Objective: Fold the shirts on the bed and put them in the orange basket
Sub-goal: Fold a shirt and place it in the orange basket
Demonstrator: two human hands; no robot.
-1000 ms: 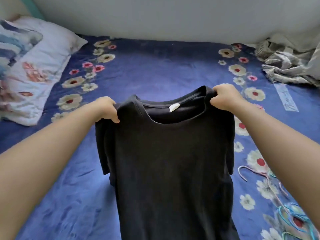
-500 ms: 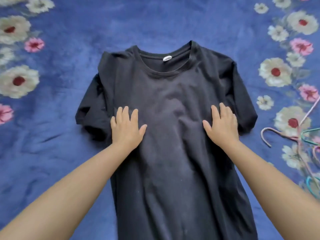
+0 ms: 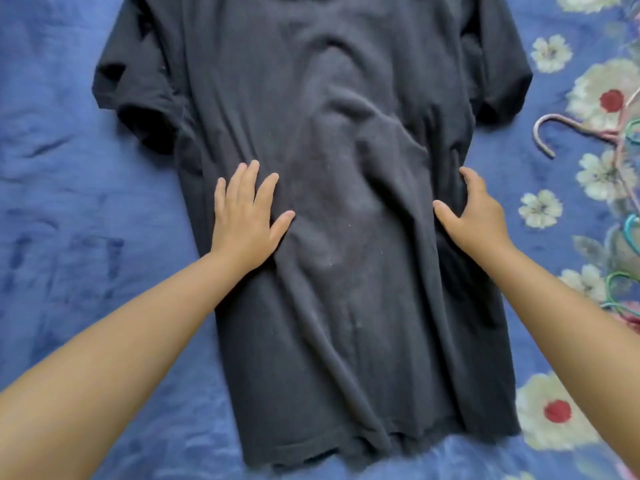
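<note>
A black short-sleeved shirt [image 3: 346, 289] lies spread face up on the blue flowered bed sheet [image 3: 86, 202], with its collar cut off by the top edge of the view and its hem near the bottom. My left hand [image 3: 247, 216] rests flat on the shirt's left side at waist height, fingers spread. Over on the shirt's right side, my right hand [image 3: 474, 216] presses at the same height, its fingers curled into a fold of the cloth. Wrinkles run down the middle between the hands. The orange basket is not in view.
Several plastic clothes hangers [image 3: 616, 140], pink, green and blue, lie on the sheet at the right edge, close to the shirt's right sleeve. Bare blue sheet stretches left of the shirt.
The shirt went from held up by the shoulders to lying flat on the bed. Both hands have slid down from chest height to the waist, and the view has come closer.
</note>
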